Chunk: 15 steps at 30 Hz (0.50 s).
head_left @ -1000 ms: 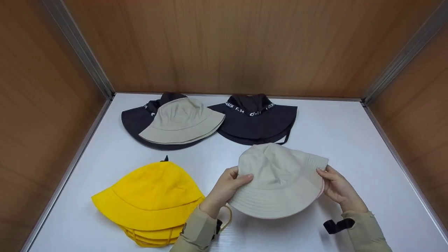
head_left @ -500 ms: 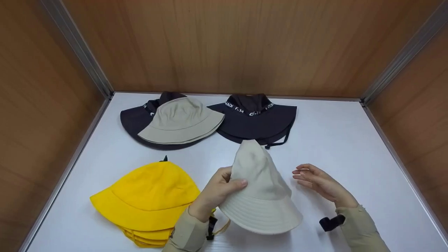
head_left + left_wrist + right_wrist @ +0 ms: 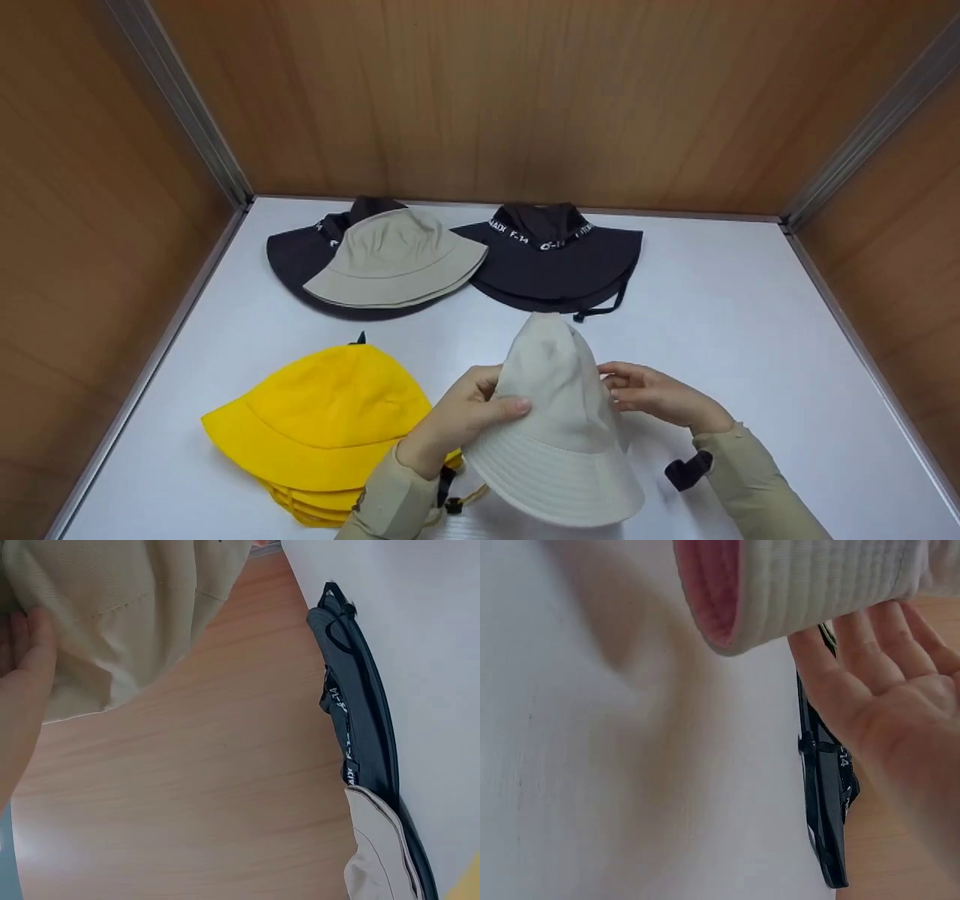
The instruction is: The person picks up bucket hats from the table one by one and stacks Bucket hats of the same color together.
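A pale cream bucket hat (image 3: 559, 420) with a stitched brim is held up over the table, its crown narrowed and pointing away. My left hand (image 3: 469, 416) grips its left side, thumb on the front of the crown and fingers behind. At the hat's right side is my right hand (image 3: 660, 394), fingers extended and their tips partly behind the fabric. The right wrist view shows a pink lining inside the brim (image 3: 720, 592), with the right palm (image 3: 900, 697) and loosely straight fingers under the hat's side. In the left wrist view the cloth (image 3: 112, 622) hangs by the left fingers.
A stack of yellow bucket hats (image 3: 322, 420) lies at the front left, close by the left forearm. Behind it, a beige bucket hat (image 3: 397, 259) overlaps a dark hat (image 3: 292, 259). Another dark hat (image 3: 555, 262) with a cord lies near the back wooden wall (image 3: 487, 97).
The right hand let go of the brim, moved left and came back to the hat's side. The hat narrowed and turned in the left hand, and its brim dropped lower.
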{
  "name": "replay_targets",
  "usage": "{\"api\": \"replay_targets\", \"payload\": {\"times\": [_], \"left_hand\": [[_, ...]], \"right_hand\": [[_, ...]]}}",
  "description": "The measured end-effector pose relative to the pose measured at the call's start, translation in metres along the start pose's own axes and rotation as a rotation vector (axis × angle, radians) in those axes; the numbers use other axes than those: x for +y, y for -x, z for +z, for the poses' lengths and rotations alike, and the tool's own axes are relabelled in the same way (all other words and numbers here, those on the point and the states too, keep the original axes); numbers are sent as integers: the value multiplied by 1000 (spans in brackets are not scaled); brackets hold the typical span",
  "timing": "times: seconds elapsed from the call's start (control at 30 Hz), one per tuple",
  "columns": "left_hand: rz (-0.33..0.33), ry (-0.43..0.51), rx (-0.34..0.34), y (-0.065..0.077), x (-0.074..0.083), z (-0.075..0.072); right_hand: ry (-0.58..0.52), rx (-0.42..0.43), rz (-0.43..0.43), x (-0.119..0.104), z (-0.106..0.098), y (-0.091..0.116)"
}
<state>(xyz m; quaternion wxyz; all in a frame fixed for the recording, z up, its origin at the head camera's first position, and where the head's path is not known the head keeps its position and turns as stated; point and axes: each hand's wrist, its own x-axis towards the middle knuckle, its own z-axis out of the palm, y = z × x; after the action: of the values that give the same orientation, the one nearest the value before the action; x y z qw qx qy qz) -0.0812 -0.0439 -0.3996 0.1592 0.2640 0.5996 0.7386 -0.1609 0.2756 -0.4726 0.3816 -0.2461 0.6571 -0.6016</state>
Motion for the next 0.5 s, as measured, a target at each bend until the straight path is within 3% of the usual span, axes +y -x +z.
{"api": "replay_targets", "payload": {"times": [0.2,0.33,0.5], "left_hand": [[-177,-133,-10,1,-4,-9],[-289,-343,-20,-3,-11,-15],[-348,-621,28,-17,-24,-21]], "right_hand": [[82,74,77,1,-7,12],[113,184,134,-3,-16,26],[202,284,210,-6,-25,39]]}}
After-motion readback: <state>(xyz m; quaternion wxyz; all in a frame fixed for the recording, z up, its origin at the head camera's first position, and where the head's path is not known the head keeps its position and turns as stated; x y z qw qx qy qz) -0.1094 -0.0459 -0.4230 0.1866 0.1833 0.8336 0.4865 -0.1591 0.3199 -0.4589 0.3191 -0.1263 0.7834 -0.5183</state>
